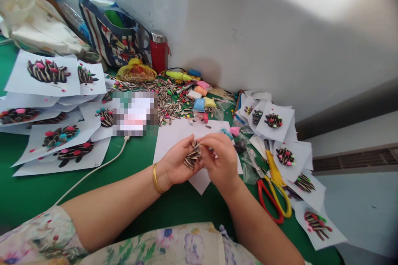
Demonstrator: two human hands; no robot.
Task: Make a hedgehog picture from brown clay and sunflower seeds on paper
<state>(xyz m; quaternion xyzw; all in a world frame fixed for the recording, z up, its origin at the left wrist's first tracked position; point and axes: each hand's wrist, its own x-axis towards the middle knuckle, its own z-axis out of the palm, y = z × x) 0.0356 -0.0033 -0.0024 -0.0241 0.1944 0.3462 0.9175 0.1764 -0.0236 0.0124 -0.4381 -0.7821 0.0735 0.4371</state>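
Sunflower seeds point(192, 158), striped black and white, lie heaped in the cupped left hand point(177, 165) while the right hand point(220, 161) pinches at them from three o'clock, above white paper point(174, 136) on the green table point(31, 190), scissors point(264, 184) at four o'clock.

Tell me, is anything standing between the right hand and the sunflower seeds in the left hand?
Nothing visible stands between them. The left hand cups the sunflower seeds in its palm, and the right hand meets the pile directly, both held just above the white paper sheet.
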